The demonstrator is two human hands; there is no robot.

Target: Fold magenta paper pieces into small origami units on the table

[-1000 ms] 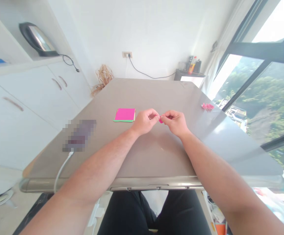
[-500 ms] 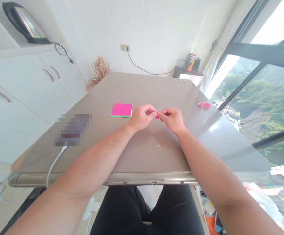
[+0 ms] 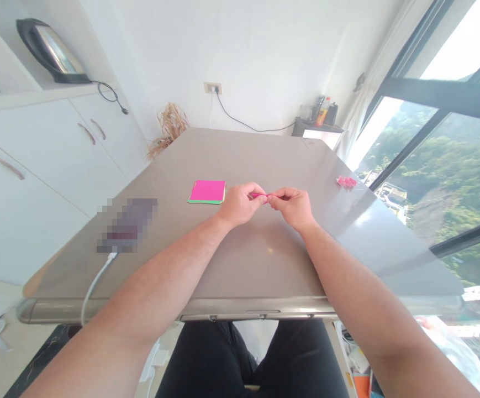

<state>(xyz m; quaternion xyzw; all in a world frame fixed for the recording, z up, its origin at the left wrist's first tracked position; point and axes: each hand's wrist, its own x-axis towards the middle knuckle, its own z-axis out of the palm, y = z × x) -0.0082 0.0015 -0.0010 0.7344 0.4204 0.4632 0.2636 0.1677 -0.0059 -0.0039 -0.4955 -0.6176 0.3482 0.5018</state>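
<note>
Pink piece (image 3: pixel 258 194), small and narrow: held at the centre of the frame, between two hands, above the table (image 3: pixel 264 260); its full shape is hidden by the fingers. Left hand (image 3: pixel 241 205): thumb and forefinger pinched on the piece, from the left. Right hand (image 3: pixel 293 207): fingertips closed on the piece's other end, from the right. The hands are brought close together, tip to tip; whether the fingertips touch one another cannot be told.

Paper stack (image 3: pixel 207 190), square: laid flat just left of the left hand, topped by a pink sheet, with a green edge exposed along the near side. Pink folded pieces (image 3: pixel 346 182), a small cluster: placed at right of frame, near the table's edge, well apart from the right hand.

Pixelated object (image 3: pixel 128 225), dark: set at left of frame, with a white cable (image 3: pixel 94 287) attached at its lower end. Kettle (image 3: pixel 55 52), black and silver: shelved at upper left. Wall socket (image 3: pixel 213 88): mounted at upper centre, with a dark plug inserted. Orange-yellow bottle (image 3: pixel 322 112): stood at upper right, on a dark-topped cabinet (image 3: pixel 318 131).
</note>
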